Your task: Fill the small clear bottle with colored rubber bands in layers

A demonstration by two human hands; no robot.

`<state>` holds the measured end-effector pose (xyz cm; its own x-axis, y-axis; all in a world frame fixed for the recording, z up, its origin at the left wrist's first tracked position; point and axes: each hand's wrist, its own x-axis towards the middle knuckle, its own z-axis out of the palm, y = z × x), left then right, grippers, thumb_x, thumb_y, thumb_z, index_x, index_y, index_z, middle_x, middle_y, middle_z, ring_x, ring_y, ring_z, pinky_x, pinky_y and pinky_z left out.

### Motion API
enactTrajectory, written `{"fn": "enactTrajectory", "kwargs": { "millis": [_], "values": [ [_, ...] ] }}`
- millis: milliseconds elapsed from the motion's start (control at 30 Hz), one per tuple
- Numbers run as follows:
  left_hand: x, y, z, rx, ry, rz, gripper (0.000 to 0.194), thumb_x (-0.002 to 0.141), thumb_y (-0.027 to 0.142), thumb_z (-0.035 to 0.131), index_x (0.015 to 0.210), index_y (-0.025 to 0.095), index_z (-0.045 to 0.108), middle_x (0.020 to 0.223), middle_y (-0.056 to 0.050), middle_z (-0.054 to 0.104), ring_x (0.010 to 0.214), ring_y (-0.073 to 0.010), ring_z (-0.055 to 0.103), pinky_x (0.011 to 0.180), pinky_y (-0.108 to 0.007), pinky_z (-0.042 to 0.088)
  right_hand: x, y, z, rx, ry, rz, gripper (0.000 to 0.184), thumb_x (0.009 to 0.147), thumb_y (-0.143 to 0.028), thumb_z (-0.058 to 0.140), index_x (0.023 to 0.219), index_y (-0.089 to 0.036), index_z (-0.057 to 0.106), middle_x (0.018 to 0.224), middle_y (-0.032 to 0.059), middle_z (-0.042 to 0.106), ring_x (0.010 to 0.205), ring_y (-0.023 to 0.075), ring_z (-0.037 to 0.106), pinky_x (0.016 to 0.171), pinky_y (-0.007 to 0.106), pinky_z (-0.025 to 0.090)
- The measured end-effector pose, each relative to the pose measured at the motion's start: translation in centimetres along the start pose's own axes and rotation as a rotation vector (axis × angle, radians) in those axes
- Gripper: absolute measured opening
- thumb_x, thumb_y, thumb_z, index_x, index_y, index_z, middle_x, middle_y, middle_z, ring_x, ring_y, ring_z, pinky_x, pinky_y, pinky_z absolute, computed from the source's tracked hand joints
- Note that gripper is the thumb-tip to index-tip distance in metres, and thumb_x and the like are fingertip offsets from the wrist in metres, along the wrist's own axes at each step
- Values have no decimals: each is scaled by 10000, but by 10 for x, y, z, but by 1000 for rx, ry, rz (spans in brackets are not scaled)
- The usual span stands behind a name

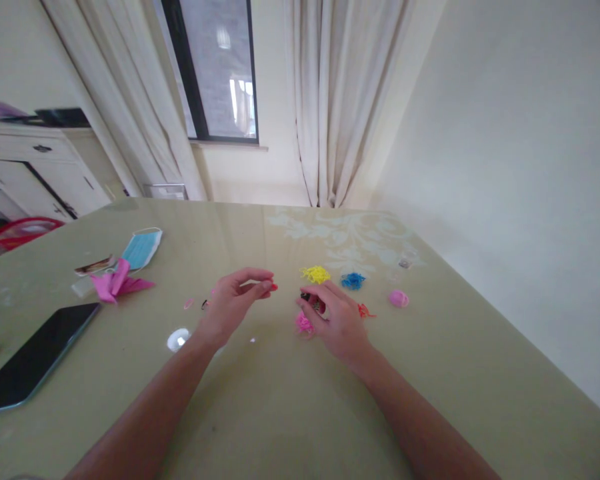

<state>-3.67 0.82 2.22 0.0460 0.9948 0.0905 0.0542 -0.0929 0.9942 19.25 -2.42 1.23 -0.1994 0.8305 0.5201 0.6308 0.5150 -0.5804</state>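
Two bare hands are reaching over the pale green desk (pixel 260 413) in the head view. Your left hand (pixel 227 300) is keeping its grip clamped on a small red piece (pixel 274 287), pinching it between thumb and fingers above the surface. Your right hand (pixel 343 323) is hovering among the coloured piles, its thumb and fingertips bending in around some black bits (pixel 305 295); whether that grip is closing on them, you cannot tell.

Beyond your right hand a yellow pile (pixel 315 274) is lying, with a blue pile (pixel 353 281) sitting to its right. A pink pile (pixel 305 324) is showing just beside your right thumb, and an orange-red pile (pixel 365 311) is peeking out past the back of that hand. Farther right, a round pink bundle (pixel 399 299) is lying apart.

On the left side, a black-screened phone (pixel 37 353) is lying at a slant, and a folded pink paper shape (pixel 119 281) is resting near a blue face mask (pixel 143 249).

Bare desk is stretching between your forearms, and more open room is running from the pink bundle toward the right edge, beside the white wall (pixel 520 187).
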Motion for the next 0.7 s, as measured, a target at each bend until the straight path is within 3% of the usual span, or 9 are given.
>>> {"fn": "enactTrajectory", "kwargs": {
  "millis": [67,167,300,500,600,700],
  "values": [
    [-7,2,12,-44,-51,21,413,740,518,874,964,181,793,925,-91,831,862,-237,782,833,-373,636,-2,-4,0,57,-19,-33,238,1012,-384,686,1171,-214,735,939,64,730,831,202,680,755,310,521],
    [-15,3,23,-40,-117,36,328,758,474,866,906,188,805,871,-80,826,834,-225,771,807,-357,633,-3,-8,-1,108,-38,-64,179,1036,-358,659,1106,-217,744,917,52,718,787,177,664,720,290,508],
    [-18,4,25,-22,-163,41,288,788,455,837,919,199,821,861,-71,825,836,-214,765,812,-343,631,-1,-12,-5,142,-15,-46,169,1049,-305,619,1000,-219,756,863,42,712,764,173,637,704,286,492],
    [-17,6,22,52,-150,96,337,841,510,770,947,195,828,848,-70,821,823,-222,761,797,-350,633,4,-16,-13,269,-22,41,241,1042,-363,603,941,-225,773,833,36,739,773,181,649,718,293,495],
    [-13,4,13,303,-85,217,299,936,452,673,1023,213,829,935,-72,829,863,-228,759,849,-360,612,5,-15,-16,331,-32,99,268,1036,-389,612,900,-220,768,772,16,716,710,163,627,657,275,468],
    [-6,0,-3,806,-22,281,278,1006,317,567,1073,219,818,1097,-103,810,1020,-284,736,978,-436,552,6,-11,-19,417,-40,147,305,1023,-438,627,879,-209,767,708,5,678,639,148,596,606,261,456]
  ]
}}
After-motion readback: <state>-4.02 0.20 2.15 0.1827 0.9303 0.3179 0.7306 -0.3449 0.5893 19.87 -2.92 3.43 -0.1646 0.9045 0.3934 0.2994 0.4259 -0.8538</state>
